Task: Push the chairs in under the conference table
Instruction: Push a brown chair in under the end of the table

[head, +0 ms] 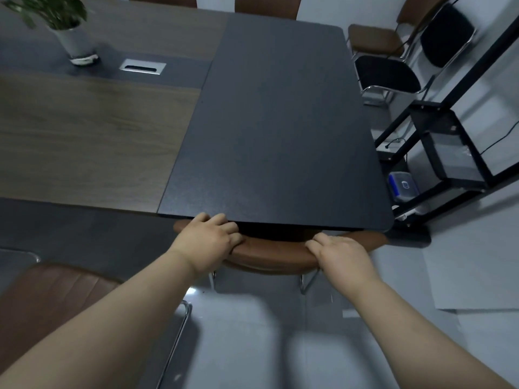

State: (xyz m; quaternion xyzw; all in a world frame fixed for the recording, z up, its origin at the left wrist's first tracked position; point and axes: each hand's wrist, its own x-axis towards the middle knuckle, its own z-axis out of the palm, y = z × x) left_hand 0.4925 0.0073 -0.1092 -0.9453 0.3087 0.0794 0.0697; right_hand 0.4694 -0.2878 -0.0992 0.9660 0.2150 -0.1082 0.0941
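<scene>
The left hand curls over the top edge of the brown leather-look chair backrest, fingers wrapped over its front. The right hand clamps the same edge further right, fingers folded over it. This backrest sits just at the near edge of the dark grey and wood-grain conference table, with the seat hidden beneath the top, so the chair looks almost fully in.

To finish the step well, I judge both hands should press evenly and straight ahead, so the chrome legs slide without twisting, and ease off before the backrest knocks the table edge or pinches the left fingers, which lie very close to it.

By count: two hands on one chair; a second brown padded chair with a chrome frame stands at lower left, seemingly not pushed in. Two brown backrests show at the far side. Against the wall stand one brown chair and one black chair. One potted plant rests on the table.
</scene>
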